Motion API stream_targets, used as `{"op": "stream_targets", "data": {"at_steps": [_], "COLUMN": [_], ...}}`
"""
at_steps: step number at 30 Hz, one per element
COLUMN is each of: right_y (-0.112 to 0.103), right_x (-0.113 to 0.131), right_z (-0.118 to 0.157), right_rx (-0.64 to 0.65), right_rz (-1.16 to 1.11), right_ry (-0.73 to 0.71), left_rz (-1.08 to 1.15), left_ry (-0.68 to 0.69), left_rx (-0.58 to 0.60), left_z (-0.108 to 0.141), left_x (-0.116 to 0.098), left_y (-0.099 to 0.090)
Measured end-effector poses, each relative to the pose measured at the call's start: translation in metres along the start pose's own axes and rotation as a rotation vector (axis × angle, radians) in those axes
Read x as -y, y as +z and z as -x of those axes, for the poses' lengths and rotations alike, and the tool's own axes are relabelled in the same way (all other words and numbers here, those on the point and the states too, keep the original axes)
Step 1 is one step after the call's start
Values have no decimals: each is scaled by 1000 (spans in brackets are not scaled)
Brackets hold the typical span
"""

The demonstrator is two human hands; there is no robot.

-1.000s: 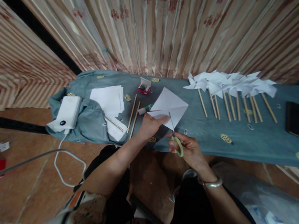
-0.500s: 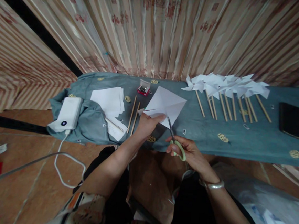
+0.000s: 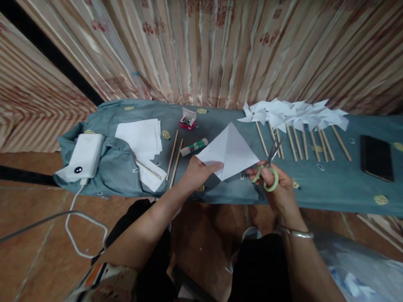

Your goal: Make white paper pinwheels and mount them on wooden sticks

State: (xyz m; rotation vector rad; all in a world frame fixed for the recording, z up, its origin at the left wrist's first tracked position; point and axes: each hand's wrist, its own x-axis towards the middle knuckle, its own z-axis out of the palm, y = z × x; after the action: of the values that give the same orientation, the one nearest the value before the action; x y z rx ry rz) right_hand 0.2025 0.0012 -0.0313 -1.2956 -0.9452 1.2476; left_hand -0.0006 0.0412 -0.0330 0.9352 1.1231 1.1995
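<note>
A creased white paper square (image 3: 234, 151) is pinched at its lower left by my left hand (image 3: 200, 172). My right hand (image 3: 277, 185) grips green-handled scissors (image 3: 270, 172), whose blades point up and stand a little apart. The fingers of that hand are at the paper's right corner; whether they touch it is hard to tell. Just left of the paper lies a glue stick (image 3: 195, 147) with a green label. Two wooden sticks (image 3: 172, 155) lie further left, below a small red box (image 3: 187, 119) of metal pins.
White paper sheets (image 3: 140, 137) and a pen (image 3: 147, 167) lie at the left, beside a white power bank (image 3: 85, 156) with a cable. Several paper pinwheels (image 3: 295, 114) on sticks lie at the back right. A black phone (image 3: 376, 158) rests on the blue-green cloth (image 3: 338, 189).
My right hand has moved right and up with the scissors, away from the paper's lower edge. The paper has turned and shifted, and the glue stick now shows. The view has shifted slightly.
</note>
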Motion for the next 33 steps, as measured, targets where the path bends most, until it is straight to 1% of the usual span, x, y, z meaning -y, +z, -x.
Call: {"op": "stream_targets", "data": {"at_steps": [3,7,10,13,16,21,24,30,33], "right_y": [-3,-5,-2,1,3,10,16,26,30], "right_x": [1,0,0,0,2,-1,-5,-7,-4], "right_z": [-7,-11,-10,-10,-10,-10,-9,-10,-10], "right_rx": [-49,9,21,10,-9,-53,-90,-171,-210], "right_rz": [-64,-79,-65,-101,-124,-163,-194,-292,-318], "right_ry": [-31,-25,2,38,63,89,91,59,65], "left_rz": [-70,-256,-364,-396,-327,-106,2,340,366], "left_ry": [-42,-35,-22,-51,-98,-129,-163,-225,-271], "left_rx": [89,221,275,283,232,100,59,59,94], "left_z": [2,5,6,5,4,5,8,13,17], "left_x": [5,8,8,8,5,-3,-4,-5,-5], "left_y": [1,-1,-3,-4,-2,4,8,16,19]}}
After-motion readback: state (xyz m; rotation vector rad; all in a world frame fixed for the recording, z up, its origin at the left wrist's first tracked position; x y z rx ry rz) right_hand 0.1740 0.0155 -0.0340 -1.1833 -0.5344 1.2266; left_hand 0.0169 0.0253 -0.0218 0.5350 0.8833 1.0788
